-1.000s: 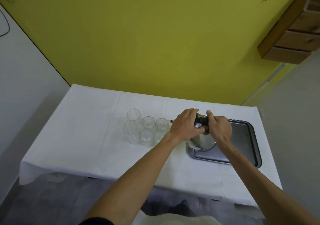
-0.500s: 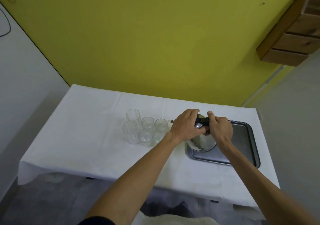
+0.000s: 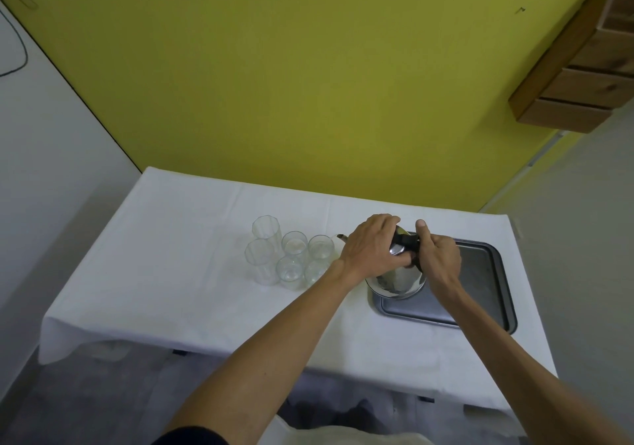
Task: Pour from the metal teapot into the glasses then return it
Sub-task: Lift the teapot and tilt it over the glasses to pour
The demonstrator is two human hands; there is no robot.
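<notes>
The shiny metal teapot (image 3: 399, 281) stands on the left end of a dark metal tray (image 3: 480, 273), its thin spout (image 3: 341, 237) pointing left toward the glasses. My left hand (image 3: 368, 247) lies over the pot's top and lid. My right hand (image 3: 439, 259) is closed around the black handle (image 3: 406, 242) just to the right. Several clear glasses (image 3: 291, 255) stand in a cluster left of the pot, two taller ones (image 3: 262, 242) on the far left. I cannot tell whether any glass holds liquid.
A white cloth covers the table (image 3: 171, 255), which stands against a yellow wall. A wooden shelf unit (image 3: 583, 67) hangs at the upper right. The tray's right part is bare metal. Grey floor shows below the table's front edge.
Both hands stay on the teapot in nearly the same pose. The pot has not visibly left the tray; only the camera view has shifted slightly.
</notes>
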